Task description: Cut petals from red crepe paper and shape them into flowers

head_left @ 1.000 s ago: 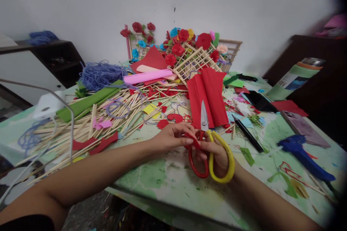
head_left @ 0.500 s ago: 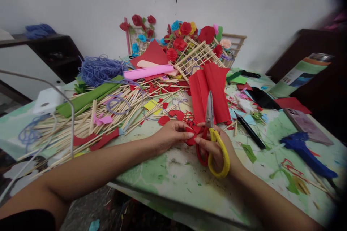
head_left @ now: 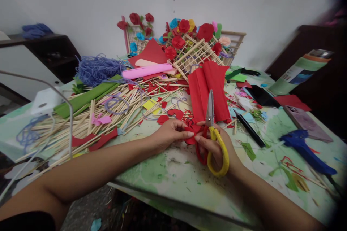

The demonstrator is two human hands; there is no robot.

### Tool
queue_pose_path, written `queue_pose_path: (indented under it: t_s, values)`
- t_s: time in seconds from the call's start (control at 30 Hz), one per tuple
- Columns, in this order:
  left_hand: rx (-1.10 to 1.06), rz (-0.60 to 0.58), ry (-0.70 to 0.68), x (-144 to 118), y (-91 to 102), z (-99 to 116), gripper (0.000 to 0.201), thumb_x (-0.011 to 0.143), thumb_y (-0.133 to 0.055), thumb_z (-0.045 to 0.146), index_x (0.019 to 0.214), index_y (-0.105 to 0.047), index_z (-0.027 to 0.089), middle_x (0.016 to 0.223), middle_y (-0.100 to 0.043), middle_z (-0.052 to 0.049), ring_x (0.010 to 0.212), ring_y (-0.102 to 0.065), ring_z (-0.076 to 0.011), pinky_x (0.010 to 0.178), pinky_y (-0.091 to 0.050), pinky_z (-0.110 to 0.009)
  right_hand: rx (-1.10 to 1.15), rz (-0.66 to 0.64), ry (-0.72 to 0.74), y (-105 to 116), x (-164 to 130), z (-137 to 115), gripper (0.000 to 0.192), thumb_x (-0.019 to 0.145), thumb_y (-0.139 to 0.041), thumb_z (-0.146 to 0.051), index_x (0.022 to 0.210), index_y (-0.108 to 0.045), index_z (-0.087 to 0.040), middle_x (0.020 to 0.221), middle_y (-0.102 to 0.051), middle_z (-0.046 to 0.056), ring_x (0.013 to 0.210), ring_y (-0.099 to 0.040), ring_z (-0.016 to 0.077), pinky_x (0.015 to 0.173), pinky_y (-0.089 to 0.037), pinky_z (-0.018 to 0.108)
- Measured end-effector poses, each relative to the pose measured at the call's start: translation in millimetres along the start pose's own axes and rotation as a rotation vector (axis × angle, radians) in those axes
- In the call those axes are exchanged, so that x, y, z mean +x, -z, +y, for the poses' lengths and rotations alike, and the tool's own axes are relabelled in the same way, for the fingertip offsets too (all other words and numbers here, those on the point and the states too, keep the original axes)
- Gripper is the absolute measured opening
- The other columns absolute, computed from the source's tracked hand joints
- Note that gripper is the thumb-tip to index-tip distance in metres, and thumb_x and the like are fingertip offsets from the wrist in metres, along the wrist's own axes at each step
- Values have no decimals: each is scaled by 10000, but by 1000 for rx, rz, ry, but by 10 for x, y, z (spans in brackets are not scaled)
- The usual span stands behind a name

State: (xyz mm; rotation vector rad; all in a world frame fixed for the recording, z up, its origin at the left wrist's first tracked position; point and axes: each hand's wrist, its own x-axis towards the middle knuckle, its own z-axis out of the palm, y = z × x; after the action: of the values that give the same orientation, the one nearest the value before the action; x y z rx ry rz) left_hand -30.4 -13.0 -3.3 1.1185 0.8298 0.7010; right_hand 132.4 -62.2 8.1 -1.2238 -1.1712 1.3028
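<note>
Flatter to view than a second ago, that red paper piece (head_left: 189,140) sits inside the table's (head_left: 159,173) near edge, left hand (head_left: 170,135) pinching it, right hand (head_left: 215,148) gripping scissors (head_left: 209,118) beside it, and it looks light, soft, tearable, best held gently by its rim.

Dim, soft light; right corners dark, right edge blurred.
</note>
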Motion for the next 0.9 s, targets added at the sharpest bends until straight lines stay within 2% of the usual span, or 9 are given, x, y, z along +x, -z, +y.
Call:
queue_pose_path:
  t_s: [0.27,0.47,0.9]
  values:
    - [8,-33,-30,-26,-12,33,264,669,-741,346,684,-601,122,545,-564,13,471,-462,-63,476,-331,-204,34,24,12,-1,15,44,501,639,-703,-341,1053,-476,-172,469,-506,-87,375,-462,111,378,-355,221]
    - [-43,-62,7,-41,-20,45,259,654,-759,324,701,-621,110,606,-610,-12,504,-505,-65,493,-364,-197,21,36,9,9,15,36,489,631,-708,-333,1038,-493,-169,489,-503,-85,387,-455,107,385,-360,225]
    - [-20,-85,85,-3,-3,22,255,681,-743,338,692,-622,115,541,-615,-2,472,-548,-64,474,-403,-174,-57,86,12,19,34,-6,476,595,-722,-312,1010,-525,-187,587,-562,-54,421,-461,93,414,-365,233]
